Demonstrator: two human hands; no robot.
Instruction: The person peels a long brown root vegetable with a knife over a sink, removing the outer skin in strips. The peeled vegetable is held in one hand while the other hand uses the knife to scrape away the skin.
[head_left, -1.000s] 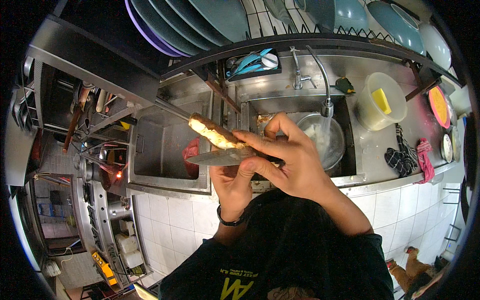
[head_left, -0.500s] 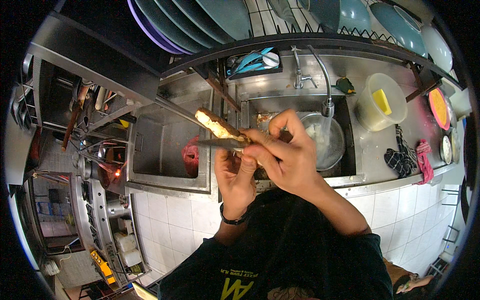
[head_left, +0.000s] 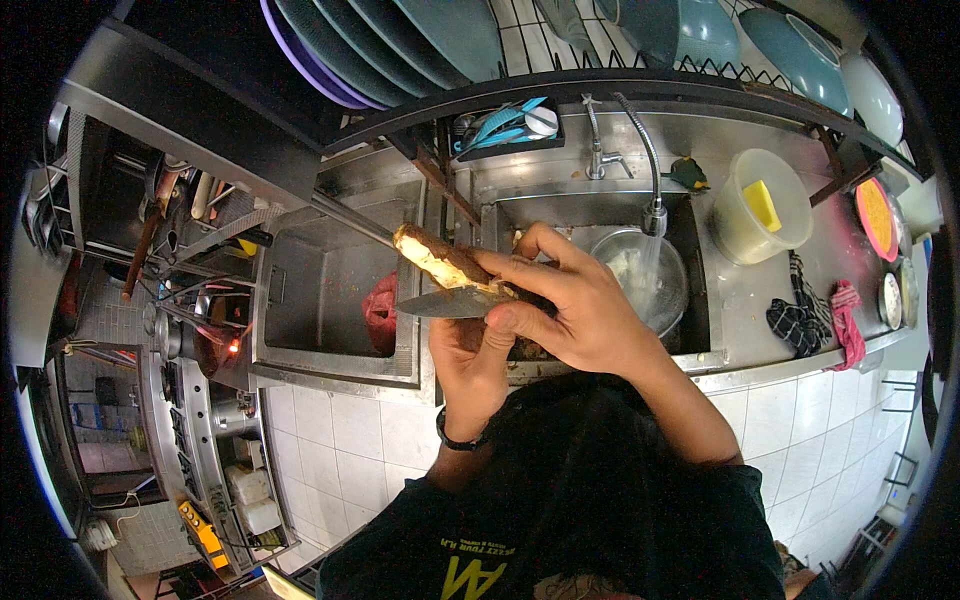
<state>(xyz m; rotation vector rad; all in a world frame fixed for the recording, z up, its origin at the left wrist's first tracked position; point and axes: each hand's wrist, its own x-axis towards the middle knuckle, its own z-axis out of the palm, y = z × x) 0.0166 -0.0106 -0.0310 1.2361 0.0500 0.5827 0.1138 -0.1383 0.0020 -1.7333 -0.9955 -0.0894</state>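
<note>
Above the divide between two sinks, a long brown-skinned root, by its look cassava (head_left: pixel 440 262), slants up to the left, with a strip of pale flesh bared along it. My right hand (head_left: pixel 585 305) is closed on a knife (head_left: pixel 455 303), its handle hidden in the grip and its blade pointing left under the root. The fingers of that hand also reach over the root's lower end. My left hand (head_left: pixel 470 370) is closed under the blade and the root's lower end, thumb up; its grip on the root is partly hidden.
Water runs from the hose tap (head_left: pixel 655 215) into a metal bowl (head_left: pixel 675 310) holding pale pieces in the right sink. A red bag-like thing (head_left: pixel 381 312) lies in the left sink (head_left: pixel 330 370). A plastic tub (head_left: pixel 735 215) and cloths (head_left: pixel 848 325) are on the right counter; a dish rack hangs overhead.
The knife blade has turned, so more of its flat side shows, and it has dropped slightly away from the root. My right hand has moved a little downward with its fingers straighter.
</note>
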